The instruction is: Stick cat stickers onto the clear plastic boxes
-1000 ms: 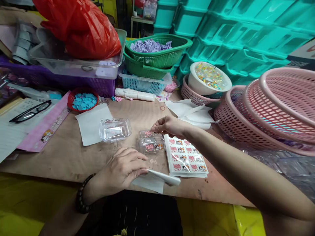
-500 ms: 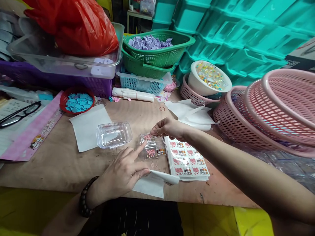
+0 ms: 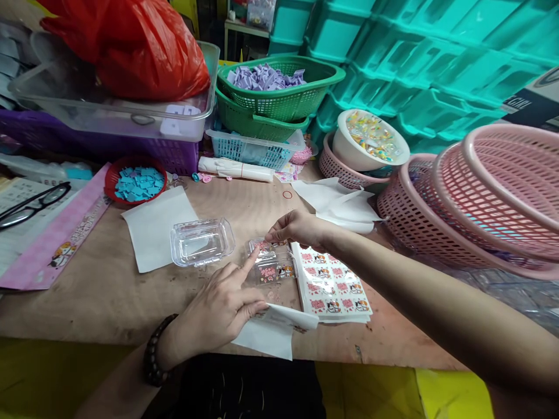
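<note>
In front of me lies a small clear plastic box (image 3: 271,275) with a pink-lettered cat sticker on it. My right hand (image 3: 296,228) pinches at its far edge, over a second sticker (image 3: 262,247) whose outline is partly covered by fingers. With its index finger stretched to that sticker, my left hand (image 3: 227,299) also grips a curled sticker sheet (image 3: 288,316) between thumb and lower fingers. Right of the box sits a stack of cat sticker sheets (image 3: 334,285). Another clear plastic box (image 3: 202,241) stands to the left, partly over white paper (image 3: 159,227).
Behind are a red bowl of blue pieces (image 3: 135,181), a green basket of lilac pieces (image 3: 279,105) and a white bowl of small packets (image 3: 371,137). Pink baskets (image 3: 410,203) crowd the right. Eyeglasses (image 3: 35,205) lie at left, and a red plastic bag (image 3: 144,52) rests behind.
Both hands hold nearly the same pose. The view has shifted very slightly; nothing has been let go or taken up.
</note>
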Tool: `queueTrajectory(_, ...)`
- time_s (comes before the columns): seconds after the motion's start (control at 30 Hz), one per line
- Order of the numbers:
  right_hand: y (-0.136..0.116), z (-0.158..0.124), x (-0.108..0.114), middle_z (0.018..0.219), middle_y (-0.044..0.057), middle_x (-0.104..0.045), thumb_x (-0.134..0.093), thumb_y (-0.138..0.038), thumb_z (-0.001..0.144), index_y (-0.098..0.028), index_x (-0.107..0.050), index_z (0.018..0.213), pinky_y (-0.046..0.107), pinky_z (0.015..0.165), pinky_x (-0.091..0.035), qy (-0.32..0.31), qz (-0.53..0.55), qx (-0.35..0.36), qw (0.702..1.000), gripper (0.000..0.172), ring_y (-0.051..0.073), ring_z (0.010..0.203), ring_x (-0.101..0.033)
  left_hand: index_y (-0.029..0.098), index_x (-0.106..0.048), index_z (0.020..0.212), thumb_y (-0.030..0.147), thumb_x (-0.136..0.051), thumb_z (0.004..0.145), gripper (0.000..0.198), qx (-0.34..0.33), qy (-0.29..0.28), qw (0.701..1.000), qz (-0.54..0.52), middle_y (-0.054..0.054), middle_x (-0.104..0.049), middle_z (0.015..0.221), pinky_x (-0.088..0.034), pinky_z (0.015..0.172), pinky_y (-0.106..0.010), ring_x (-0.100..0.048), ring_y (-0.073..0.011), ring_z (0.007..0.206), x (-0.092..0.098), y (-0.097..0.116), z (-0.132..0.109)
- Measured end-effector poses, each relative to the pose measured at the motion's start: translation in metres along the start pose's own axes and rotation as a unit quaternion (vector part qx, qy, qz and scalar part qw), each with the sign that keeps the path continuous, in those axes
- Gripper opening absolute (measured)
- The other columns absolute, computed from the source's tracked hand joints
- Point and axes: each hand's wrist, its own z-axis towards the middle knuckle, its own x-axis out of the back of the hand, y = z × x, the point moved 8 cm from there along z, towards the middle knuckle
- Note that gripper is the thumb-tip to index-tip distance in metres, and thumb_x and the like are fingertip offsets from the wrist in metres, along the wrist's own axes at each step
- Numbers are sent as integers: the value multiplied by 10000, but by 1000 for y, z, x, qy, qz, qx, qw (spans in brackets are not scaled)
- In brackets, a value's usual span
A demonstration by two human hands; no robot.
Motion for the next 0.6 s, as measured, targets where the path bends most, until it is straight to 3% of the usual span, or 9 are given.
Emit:
queueTrajectory(0.27,-1,3,3,555,-13,-584,-889,-523,530,-161,-727,672,258,401,-165,25,-31,23,999,421,57,425,-278,196,-739,881,299,-497,978,280,4,-22,1000,10,-101,-297,1620,-493,932,-484,-571,-258,1016,-5,-3,3)
queueTrajectory(0.47,-10,-1,-5,618,20,-638,-894,-468,571,-169,-668,598,261,525,-356,41,-82,94,991,375,125,585,-511,181,-722,837,274,-500,972,276,26,-40,998,35,-85,-312,1616,-497,930,-497,-537,-269,1047,-9,-6,3)
queueTrajectory(0.6,-16,-9,7,750,39,-678,-884,-421,628,-171,-683,865,281,584,-409,97,-207,108,967,398,174,673,-591,192,-720,799,244,-509,961,271,31,-39,997,57,-42,-344,1603,-513,891,-474,-530,-236,960,-7,-5,4)
